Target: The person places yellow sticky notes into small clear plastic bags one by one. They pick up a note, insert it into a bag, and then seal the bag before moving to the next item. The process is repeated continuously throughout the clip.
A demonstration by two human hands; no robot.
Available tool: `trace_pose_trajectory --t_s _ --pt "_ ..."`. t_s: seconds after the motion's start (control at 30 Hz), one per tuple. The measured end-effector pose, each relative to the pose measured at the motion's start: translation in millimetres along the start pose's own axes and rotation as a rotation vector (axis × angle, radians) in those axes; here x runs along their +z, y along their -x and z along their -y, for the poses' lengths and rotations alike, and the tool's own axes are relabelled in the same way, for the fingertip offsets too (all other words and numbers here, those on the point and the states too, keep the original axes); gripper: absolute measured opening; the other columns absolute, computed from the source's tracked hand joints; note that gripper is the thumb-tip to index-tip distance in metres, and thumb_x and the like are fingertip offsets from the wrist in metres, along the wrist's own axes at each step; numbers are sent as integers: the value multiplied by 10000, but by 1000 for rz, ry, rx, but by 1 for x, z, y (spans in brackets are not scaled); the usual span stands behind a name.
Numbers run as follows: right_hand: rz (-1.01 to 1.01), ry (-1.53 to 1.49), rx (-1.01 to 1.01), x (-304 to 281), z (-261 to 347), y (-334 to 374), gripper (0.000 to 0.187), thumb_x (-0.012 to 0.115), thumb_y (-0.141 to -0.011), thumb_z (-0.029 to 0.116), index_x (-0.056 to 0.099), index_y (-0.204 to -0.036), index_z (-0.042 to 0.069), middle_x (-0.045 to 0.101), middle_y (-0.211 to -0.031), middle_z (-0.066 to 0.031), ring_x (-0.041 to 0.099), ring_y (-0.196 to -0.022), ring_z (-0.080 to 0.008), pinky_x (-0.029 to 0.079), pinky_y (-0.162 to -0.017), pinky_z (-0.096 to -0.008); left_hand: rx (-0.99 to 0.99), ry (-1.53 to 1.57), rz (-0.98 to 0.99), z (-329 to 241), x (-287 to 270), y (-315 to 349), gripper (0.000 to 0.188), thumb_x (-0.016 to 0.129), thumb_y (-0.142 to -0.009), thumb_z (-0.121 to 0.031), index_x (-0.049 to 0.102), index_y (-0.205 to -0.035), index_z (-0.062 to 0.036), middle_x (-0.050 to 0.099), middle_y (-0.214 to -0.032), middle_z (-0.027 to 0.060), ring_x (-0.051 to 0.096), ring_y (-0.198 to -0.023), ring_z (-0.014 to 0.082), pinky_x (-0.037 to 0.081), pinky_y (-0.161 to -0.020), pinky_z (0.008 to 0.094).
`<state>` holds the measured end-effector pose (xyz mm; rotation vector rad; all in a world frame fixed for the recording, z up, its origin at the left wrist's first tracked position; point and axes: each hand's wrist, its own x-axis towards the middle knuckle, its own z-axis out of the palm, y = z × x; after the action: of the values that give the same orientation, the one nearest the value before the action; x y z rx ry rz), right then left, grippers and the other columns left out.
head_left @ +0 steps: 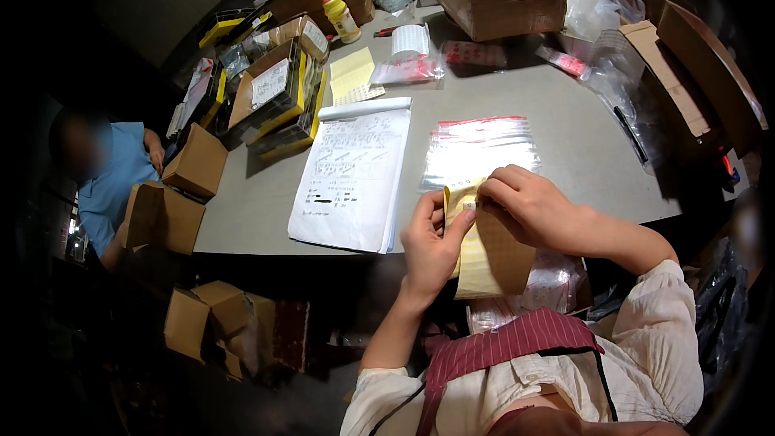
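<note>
Over the near edge of the table, my left hand (432, 238) grips a yellow label sheet (492, 266) by its left side, thumb on top. The sheet is bent, and its upper end curls up. A small white label shows by my left thumb. My right hand (529, 206) is closed, its fingertips pinching at the sheet's upper part; whether a single label is between them is hidden. Just beyond the hands lies a stack of clear zip bags (483, 145) with red strips. Left of them rests a notepad (351, 169) with handwriting and marks.
Cardboard boxes (496, 0) and plastic bags line the far and right sides. Yellow-black trays (274, 89), a yellow bottle (341, 16) and yellow sheets (353, 77) stand or lie at the left. A black pen (630, 133) lies right. A co-worker (117, 169) handles an open carton (165, 214).
</note>
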<state>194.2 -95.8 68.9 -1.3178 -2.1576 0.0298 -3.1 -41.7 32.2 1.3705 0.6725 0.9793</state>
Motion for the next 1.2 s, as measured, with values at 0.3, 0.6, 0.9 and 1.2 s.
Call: trace_pose_trajectory --t_s 0.3,0.6,0.9,1.2 --pt "-41 48 -147 9 -8 3 309 680 -691 0 561 -972 54 571 -902 -123 609 -836 -331 536 -714 -423 -93 102 -59 16 -9 -13 264 686 -967 -13 586 -1195 73 738 -1014 124 687 -878 105 549 -747 233" --pt "295 220 398 -13 -127 -31 164 713 -792 83 682 -926 -6 691 -908 -211 666 -892 -410 524 -796 -485 -113 61 -38 28 -18 -22 281 680 -975 -54 612 -1206 90 747 -1009 143 703 -880 140 553 -751 259" --pt "522 308 898 -75 -159 16 340 806 -806 306 735 -902 -13 705 -865 -240 688 -854 -408 522 -760 -472 -101 93 -55 24 -16 -20 282 696 -953 -20 611 -1201 85 740 -1034 135 693 -910 133 552 -780 261" --pt "208 6 504 -60 -153 39 251 726 -824 100 626 -1026 -10 697 -968 -207 664 -920 -399 521 -796 -458 -115 144 90 23 14 -25 258 681 -961 -4 611 -1195 78 724 -1074 136 691 -936 146 561 -805 274"
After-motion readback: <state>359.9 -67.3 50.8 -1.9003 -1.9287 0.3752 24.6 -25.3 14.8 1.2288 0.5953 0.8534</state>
